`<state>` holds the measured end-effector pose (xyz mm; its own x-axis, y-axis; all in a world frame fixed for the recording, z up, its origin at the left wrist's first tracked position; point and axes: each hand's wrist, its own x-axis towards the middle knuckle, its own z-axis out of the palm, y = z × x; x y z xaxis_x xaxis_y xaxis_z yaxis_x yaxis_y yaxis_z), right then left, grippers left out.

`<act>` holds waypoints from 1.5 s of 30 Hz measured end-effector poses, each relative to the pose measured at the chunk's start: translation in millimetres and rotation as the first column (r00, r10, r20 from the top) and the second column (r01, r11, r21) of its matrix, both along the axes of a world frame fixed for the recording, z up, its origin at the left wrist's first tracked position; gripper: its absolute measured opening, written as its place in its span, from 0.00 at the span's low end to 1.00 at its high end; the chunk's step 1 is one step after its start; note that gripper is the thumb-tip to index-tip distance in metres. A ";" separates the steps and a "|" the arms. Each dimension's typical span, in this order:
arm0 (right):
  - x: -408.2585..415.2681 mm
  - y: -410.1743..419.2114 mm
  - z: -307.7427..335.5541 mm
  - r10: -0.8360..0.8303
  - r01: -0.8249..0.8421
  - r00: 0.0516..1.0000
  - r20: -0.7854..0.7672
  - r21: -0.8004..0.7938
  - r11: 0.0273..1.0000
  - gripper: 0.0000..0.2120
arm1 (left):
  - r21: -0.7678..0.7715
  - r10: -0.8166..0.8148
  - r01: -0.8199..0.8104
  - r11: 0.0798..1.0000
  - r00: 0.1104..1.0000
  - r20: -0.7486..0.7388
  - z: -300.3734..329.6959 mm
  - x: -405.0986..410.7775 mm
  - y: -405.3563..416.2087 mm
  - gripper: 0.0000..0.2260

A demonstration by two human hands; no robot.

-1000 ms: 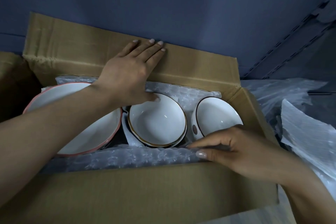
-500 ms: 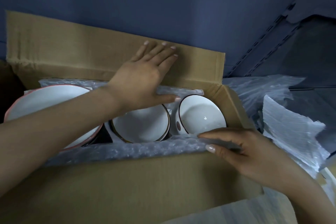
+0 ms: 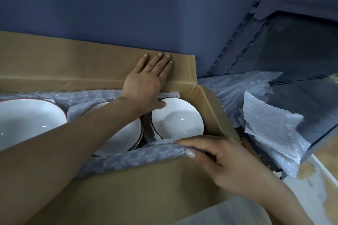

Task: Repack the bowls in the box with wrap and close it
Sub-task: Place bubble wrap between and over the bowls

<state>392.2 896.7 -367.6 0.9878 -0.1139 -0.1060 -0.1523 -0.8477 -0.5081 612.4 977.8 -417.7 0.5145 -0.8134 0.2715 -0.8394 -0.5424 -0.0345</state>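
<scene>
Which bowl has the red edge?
The big bowl at the far left of the box has a thin red rim. The two smaller bowls to its right have dark rims.

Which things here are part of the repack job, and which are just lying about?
Part of the job:
- cardboard box, far flap under the flat left hand
- three white bowls: large, middle, right
- bubble wrap lining, pinched by the right hand

Lying about:
- loose wrap pile right of the box
- blue wall
- slotted shelf rail
</scene>
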 end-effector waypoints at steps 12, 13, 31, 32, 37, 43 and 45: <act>11.6 -9.3 5.4 -0.047 0.068 0.968 -0.245 0.078 0.995 0.13 | -0.064 -0.014 0.015 0.998 1.000 0.021 -4.5 5.6 -1.2 0.44; 14.2 -11.2 7.3 -0.060 0.098 0.957 -0.285 0.123 0.988 0.12 | -0.072 -0.017 0.019 0.997 1.000 0.022 -4.6 6.0 -1.1 0.44; -1.9 -3.7 4.7 0.015 0.001 0.993 0.116 -0.129 0.992 0.13 | -0.048 -0.024 0.026 0.999 0.999 0.027 -4.6 4.5 -1.0 0.44; -2.4 -2.8 2.8 0.065 -0.049 0.991 0.115 -0.140 0.989 0.14 | -0.042 -0.022 0.023 0.999 0.999 0.027 -4.3 4.4 -1.0 0.44; 1.5 -5.1 -1.6 0.072 -0.073 0.997 -0.012 -0.041 0.996 0.23 | -0.048 -0.018 0.019 0.999 1.000 0.023 -3.1 3.0 0.3 0.43; 10.1 -6.9 -8.2 0.057 -0.060 0.993 -0.105 -0.028 0.998 0.20 | -0.095 -0.068 0.067 0.993 0.998 -0.008 -4.8 5.7 1.4 0.43; 8.4 -4.4 -6.7 0.055 -0.059 0.994 -0.093 -0.039 0.997 0.21 | -0.113 -0.119 0.111 0.987 0.991 -0.064 0.3 7.0 4.1 0.39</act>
<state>400.6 892.4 -374.2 0.9791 -0.0638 -0.1930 -0.1475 -0.8766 -0.4581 619.4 981.9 -417.4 0.4402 -0.8359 0.3279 -0.8947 -0.4393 0.0812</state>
